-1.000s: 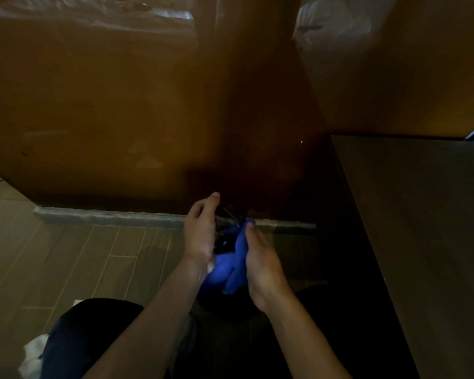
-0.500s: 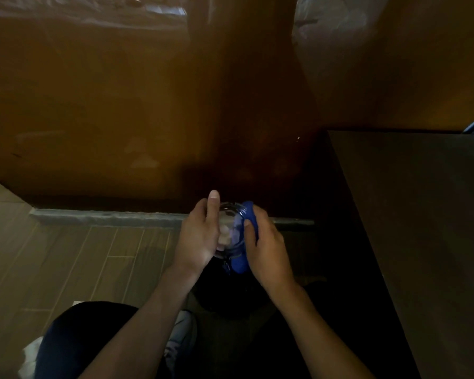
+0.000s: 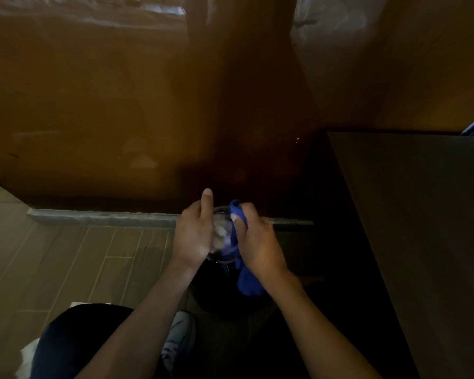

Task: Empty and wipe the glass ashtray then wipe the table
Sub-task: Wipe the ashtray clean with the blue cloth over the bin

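My left hand (image 3: 193, 236) grips the clear glass ashtray (image 3: 221, 236), tipped on its side with its hollow facing right. My right hand (image 3: 257, 243) presses a blue cloth (image 3: 245, 280) into the ashtray's hollow; the cloth's loose end hangs down below my wrist. Both hands hover above a dark round bin (image 3: 225, 299) on the floor, mostly hidden in shadow. The dark wooden table (image 3: 416, 228) stands to the right of my hands.
A glossy brown wood panel wall (image 3: 93, 105) rises straight ahead above a grey baseboard (image 3: 99, 216). Wood-look floor tiles (image 3: 52, 263) lie at the left. My dark trouser leg (image 3: 74, 343) and a pale shoe (image 3: 178, 340) show at the bottom.
The ashtray has come up into view and turned on its side in my left hand. My right hand has pushed the blue cloth into it, and the cloth's tail now hangs lower.
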Tool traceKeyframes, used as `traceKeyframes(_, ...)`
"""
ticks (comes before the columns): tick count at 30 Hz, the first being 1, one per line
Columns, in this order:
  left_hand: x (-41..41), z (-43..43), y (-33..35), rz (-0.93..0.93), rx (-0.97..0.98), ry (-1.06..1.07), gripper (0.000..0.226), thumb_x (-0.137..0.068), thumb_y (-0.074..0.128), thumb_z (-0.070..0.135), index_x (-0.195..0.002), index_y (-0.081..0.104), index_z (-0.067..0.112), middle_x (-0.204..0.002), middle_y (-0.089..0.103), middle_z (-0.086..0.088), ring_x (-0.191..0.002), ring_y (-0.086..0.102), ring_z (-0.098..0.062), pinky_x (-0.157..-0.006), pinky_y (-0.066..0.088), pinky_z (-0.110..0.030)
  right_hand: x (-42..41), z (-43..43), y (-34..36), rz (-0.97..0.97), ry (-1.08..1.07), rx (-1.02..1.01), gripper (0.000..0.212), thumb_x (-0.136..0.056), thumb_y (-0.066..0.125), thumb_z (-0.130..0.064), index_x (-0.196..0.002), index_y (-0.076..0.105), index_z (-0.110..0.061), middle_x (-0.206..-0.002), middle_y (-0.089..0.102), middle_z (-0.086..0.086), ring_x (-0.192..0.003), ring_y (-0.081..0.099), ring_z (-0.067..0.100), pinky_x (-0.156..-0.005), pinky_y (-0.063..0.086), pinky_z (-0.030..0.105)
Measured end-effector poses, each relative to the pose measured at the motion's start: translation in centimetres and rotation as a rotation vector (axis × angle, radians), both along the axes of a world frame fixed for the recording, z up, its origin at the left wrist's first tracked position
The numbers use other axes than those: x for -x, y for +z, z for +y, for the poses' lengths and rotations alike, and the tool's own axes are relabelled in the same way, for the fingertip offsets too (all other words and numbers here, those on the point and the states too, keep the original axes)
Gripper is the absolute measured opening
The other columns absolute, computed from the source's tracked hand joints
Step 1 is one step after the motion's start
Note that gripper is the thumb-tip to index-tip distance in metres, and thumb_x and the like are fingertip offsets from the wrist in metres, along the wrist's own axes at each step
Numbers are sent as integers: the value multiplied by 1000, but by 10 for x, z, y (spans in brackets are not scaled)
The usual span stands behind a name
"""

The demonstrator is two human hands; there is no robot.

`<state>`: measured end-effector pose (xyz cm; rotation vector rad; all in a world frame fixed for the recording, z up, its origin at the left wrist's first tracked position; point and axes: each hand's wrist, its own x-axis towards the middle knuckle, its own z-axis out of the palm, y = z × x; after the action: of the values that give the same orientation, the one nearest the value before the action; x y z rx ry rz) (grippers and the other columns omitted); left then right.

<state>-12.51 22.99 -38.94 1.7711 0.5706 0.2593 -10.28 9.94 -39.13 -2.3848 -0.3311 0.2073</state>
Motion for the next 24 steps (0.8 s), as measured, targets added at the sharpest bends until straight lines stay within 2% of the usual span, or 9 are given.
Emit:
traceKeyframes(2, -1, -4, -3, -54, 75, 100, 71, -108, 34, 60, -78, 61, 2, -63, 62, -9, -54, 58, -20, -54, 49, -31, 12, 9, -6, 131, -209, -153, 28, -108, 38, -41, -131, 46, -27, -78, 63, -3, -63, 65, 7, -53, 50, 20)
traceKeyframes(6, 4, -20, -12, -108, 243, 187, 80, -109, 25, 60, -99, 67, -7, -86, 74, -28, -78, 72, -40, -70, 62, -44, 34, 30, -23, 263, -479, -443, 22, -109, 39, -31, -124, 50, -19, -77, 63, -3, -64, 64, 4, -60, 54, 23)
traceKeyframes(8, 7, -27, -19, -95, 318, 179, 72, -110, 24, 58, -111, 68, 1, -97, 76, -23, -87, 75, -31, -73, 62, -31, 38, 32, -27, 326, -557, -633, 14, -109, 39, -27, -115, 52, -24, -83, 65, -4, -67, 66, 0, -61, 53, 20)
traceKeyframes(11, 6, -16, -25, 13, 415, 20, 82, -95, 36, 83, -129, 68, 16, -121, 76, -9, -111, 73, -21, -103, 55, -44, 28, 18, -26, 303, -496, -531, 23, -110, 38, -29, -127, 52, -21, -87, 66, -6, -73, 65, 0, -62, 50, 16)
traceKeyframes(12, 5, -7, -24, 54, 389, -78, 84, -89, 39, 89, -129, 69, 20, -122, 77, -6, -114, 73, -21, -103, 53, -47, 22, 13, -25, 278, -445, -443, 27, -110, 37, -32, -132, 49, -22, -87, 66, -6, -73, 66, 3, -63, 52, 17)
traceKeyframes(16, 5, 15, -4, 136, 19, -418, 55, -96, 35, 73, -123, 58, 31, -103, 74, 1, -93, 74, -14, -79, 52, -29, 1, -10, -10, 236, -175, -113, 26, -108, 33, -43, -129, 44, -32, -82, 69, 2, -67, 71, 19, -56, 55, 32)
traceKeyframes(19, 5, 13, -3, 155, -175, -519, 41, -104, 35, 60, -120, 56, 27, -93, 75, 0, -82, 72, -6, -72, 50, -22, -5, -19, 0, 170, -112, -66, 21, -109, 32, -42, -120, 44, -29, -81, 66, 0, -64, 67, 19, -52, 51, 34)
traceKeyframes(22, 5, -2, -7, 14, -168, -350, 43, -101, 37, 61, -116, 58, 27, -90, 73, 2, -79, 70, -2, -70, 52, -23, 1, -13, -6, 138, -273, -208, 26, -108, 33, -45, -119, 49, -27, -84, 67, -1, -69, 67, 14, -57, 53, 31)
traceKeyframes(24, 11, -22, -6, -139, -84, -226, 44, -102, 38, 55, -120, 58, 21, -94, 71, 4, -84, 70, 1, -71, 53, -19, 10, -1, -13, 253, -484, -508, 26, -108, 37, -43, -117, 56, -28, -92, 70, -4, -82, 70, 10, -68, 54, 26)
